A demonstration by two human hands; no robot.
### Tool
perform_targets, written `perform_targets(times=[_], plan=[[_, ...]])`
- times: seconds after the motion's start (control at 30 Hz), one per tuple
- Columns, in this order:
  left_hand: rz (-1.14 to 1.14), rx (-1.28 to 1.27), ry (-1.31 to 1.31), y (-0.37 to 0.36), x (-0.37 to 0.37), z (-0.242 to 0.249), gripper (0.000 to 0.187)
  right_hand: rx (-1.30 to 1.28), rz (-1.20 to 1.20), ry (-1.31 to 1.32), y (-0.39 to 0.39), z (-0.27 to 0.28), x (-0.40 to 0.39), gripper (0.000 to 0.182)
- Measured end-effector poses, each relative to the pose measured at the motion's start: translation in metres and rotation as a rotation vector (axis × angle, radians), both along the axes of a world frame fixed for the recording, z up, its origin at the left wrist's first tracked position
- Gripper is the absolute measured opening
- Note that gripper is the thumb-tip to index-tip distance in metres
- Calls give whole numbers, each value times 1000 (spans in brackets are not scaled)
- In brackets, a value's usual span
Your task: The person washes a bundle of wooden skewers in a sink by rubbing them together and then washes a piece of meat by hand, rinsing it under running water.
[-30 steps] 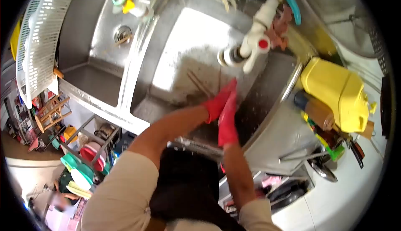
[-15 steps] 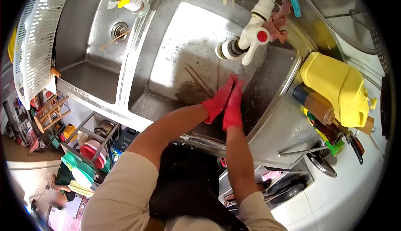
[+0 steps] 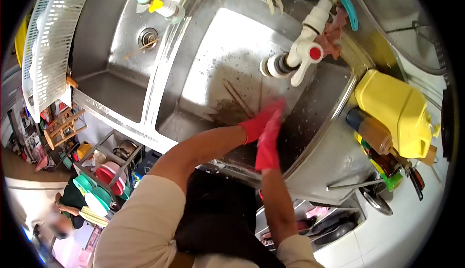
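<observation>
Pressing gloved left hand against gloved right hand, head view: likely best done low inside steel sink basin, palms flat; forearms converge forward, fingers look together but blurred, can't tell if anything's between; two thin brown sticks lie on basin floor beside left hand

Tap and divider hem in the right basin

A hand could pass over the right basin floor, left of the white tap jutting in from above. The left hand and right hand together block the near right part. A raised divider separates the 2 basins. Beyond the right rim, a yellow jug and bottle obstruct sideways passage.
</observation>
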State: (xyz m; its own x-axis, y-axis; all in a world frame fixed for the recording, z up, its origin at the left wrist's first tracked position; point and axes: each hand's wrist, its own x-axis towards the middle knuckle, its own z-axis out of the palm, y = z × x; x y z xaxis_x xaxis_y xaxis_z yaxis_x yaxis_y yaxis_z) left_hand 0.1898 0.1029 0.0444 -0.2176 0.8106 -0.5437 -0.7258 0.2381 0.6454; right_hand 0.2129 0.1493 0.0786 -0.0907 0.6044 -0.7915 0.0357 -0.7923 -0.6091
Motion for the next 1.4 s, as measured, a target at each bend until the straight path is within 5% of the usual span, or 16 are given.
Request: perform_targets(times=[0.03,0.07,0.17,0.27,0.3,0.33,0.4,0.5,0.53,0.57,0.63,0.67,0.8,1.03,1.27,1.4], plan=[[-16,-15,-11,-3,4,-1,63,-211,-134,-55,0,29,2,62],[28,-48,-66,-9,13,2,60,-165,127,-21,8,109,-7,64],[142,-15,-73,25,-27,17,55,307,265,-22,-27,-14,2,63],[-223,-19,192,-12,-10,44,54,145,230,51,-6,80,-13,64],[-155,-8,140,-10,-8,29,55,82,228,103,1,101,-16,64],[-72,3,85,-5,-7,-3,56,75,265,193,-17,-1,19,70],[-28,49,-38,-1,42,-116,58,22,142,134,-1,18,-12,76],[-192,-3,-77,-3,-33,86,58,-78,181,118,6,72,4,72],[-71,-47,402,0,-5,11,59,61,166,92,-14,34,3,70],[-55,-19,441,11,-30,5,59,208,146,79,-23,-10,-3,68],[-317,-53,278,-11,-28,9,59,180,161,108,-10,-4,0,65],[-41,82,-290,-11,-17,5,58,119,193,113,-15,10,20,62],[135,-79,-514,-21,8,-40,57,31,4,94,-9,-27,45,52],[-111,-67,163,-37,31,-30,58,116,56,58,-36,-13,33,54],[-27,-44,-15,-22,-14,76,56,21,106,54,-6,-40,40,61],[24,-184,-168,-17,15,6,54,-148,-114,-41,-5,-15,23,60]])
